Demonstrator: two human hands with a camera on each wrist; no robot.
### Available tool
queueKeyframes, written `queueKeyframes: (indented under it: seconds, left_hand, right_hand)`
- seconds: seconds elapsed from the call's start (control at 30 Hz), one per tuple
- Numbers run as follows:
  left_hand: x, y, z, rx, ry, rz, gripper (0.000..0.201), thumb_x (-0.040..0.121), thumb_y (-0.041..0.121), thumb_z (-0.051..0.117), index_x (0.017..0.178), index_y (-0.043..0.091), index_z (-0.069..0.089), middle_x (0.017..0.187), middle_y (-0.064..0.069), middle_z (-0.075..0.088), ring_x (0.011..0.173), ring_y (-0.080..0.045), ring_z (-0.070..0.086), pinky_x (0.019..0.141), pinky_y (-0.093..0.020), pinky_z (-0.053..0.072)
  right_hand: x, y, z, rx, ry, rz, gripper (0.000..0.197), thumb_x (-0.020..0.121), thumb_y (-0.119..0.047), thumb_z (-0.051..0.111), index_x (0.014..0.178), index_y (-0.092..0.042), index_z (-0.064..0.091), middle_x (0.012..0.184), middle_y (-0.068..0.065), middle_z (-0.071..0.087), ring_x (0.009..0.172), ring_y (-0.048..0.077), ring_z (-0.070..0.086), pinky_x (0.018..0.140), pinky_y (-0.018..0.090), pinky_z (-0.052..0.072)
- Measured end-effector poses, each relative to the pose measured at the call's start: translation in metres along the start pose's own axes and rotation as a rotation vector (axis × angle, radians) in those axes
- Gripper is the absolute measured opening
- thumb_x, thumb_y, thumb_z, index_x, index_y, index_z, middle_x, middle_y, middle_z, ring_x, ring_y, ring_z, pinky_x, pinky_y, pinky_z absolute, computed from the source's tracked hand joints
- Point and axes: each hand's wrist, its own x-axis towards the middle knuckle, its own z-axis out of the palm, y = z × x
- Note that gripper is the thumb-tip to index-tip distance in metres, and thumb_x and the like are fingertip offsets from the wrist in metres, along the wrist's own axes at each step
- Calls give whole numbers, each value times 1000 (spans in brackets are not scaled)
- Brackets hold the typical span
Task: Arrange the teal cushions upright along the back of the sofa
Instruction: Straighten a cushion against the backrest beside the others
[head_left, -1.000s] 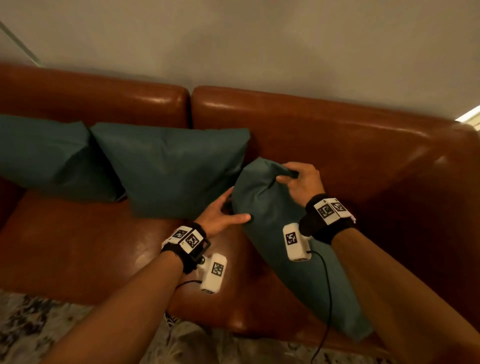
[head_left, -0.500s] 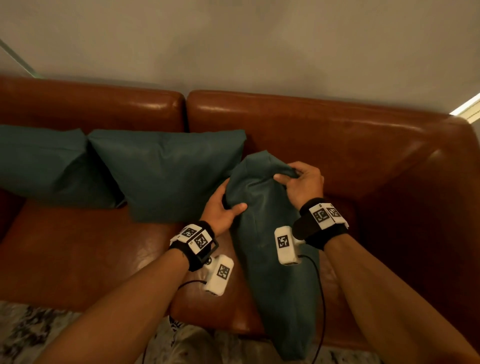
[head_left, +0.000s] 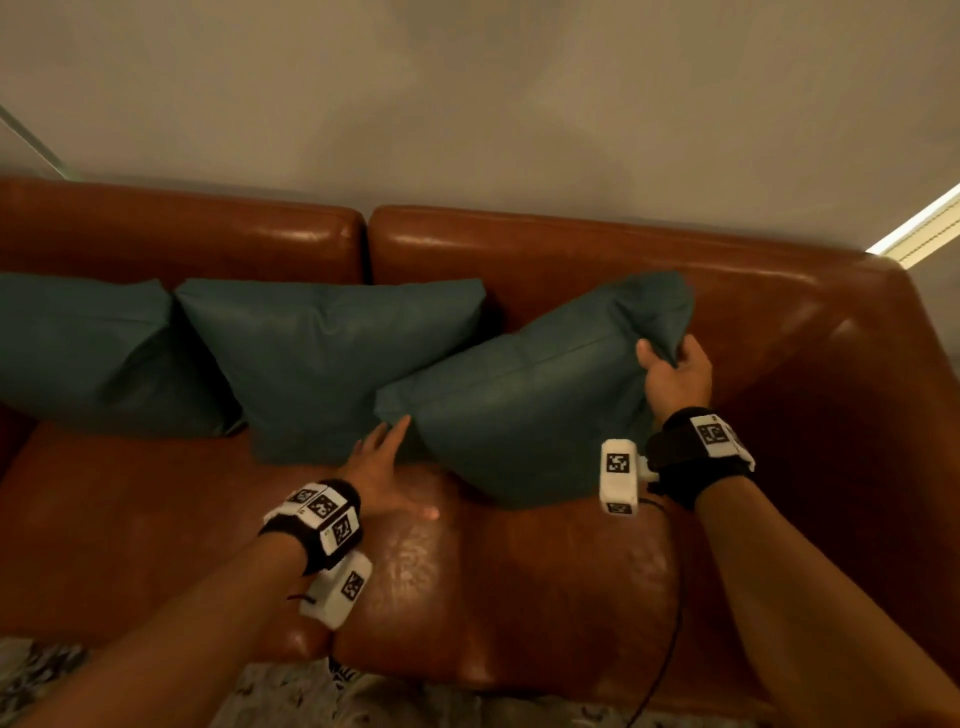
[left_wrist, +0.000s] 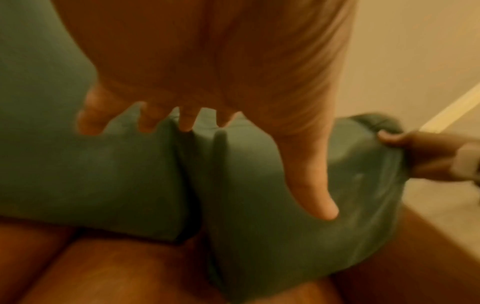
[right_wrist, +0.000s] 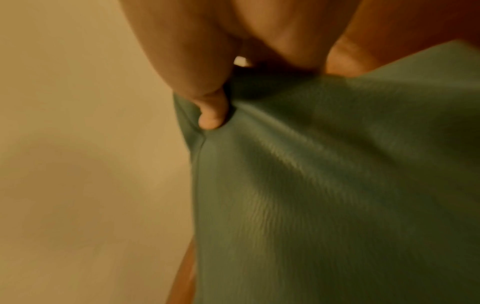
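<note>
cushion (head_left: 524, 400) tilts against the sofa back (head_left: 597, 260), long axis rising toward my right hand (head_left: 675, 376), whose fingers pinch its upper corner; my left hand (head_left: 382, 470), fingers straight, touches the nearer low corner.

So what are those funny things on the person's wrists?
Both arms are bare, without sleeves. Each wrist wears a black band carrying white squares printed with black block patterns. A small white box camera with the same pattern hangs beside each wrist, trailing a thin black cable.
</note>
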Motion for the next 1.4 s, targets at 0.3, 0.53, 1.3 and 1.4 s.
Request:
queueKeyframes:
  seconds: [0.3, 0.53, 1.3, 1.4]
  left_hand:
    - [49, 25, 41, -701, 154, -161, 111, 63, 12, 88, 152, 12, 22, 150, -8, 39, 138, -26, 40, 106, -34, 39]
    - [75, 86, 61, -944, 236, -32, 76, 65, 3, 84, 133, 9, 53, 132, -11, 61, 114, -21, 58, 97, -32, 45]
    - [181, 117, 87, -835, 280, -171, 131, 51, 1, 91, 148, 33, 9, 154, 0, 33, 137, -27, 38, 95, -47, 47]
    - [193, 118, 82, -875, 228, -253, 125, 49, 1, 91, 140, 44, 17, 152, 4, 34, 138, -35, 37, 91, -65, 47]
  right_hand:
    - [24, 55, -59, 11, -137, 167, 78, 74, -17, 80, 139, -14, 36, 133, 10, 54, 112, 26, 58, 97, 47, 47]
    - [55, 95, -86, -185, -182, 199, 117, 35, -38, 97, 137, -33, 40, 142, 10, 46, 126, 37, 49, 96, 57, 48]
    - [124, 212, -61, -257, -139, 242, 147, 44, -17, 96, 152, -29, -4, 160, 6, 8, 146, 27, 15, 115, 38, 20]
    - [138, 216, -59, -237, -139, 256, 150, 43, -17, 95, 151, -32, -8, 160, 6, 4, 147, 27, 14, 115, 37, 18]
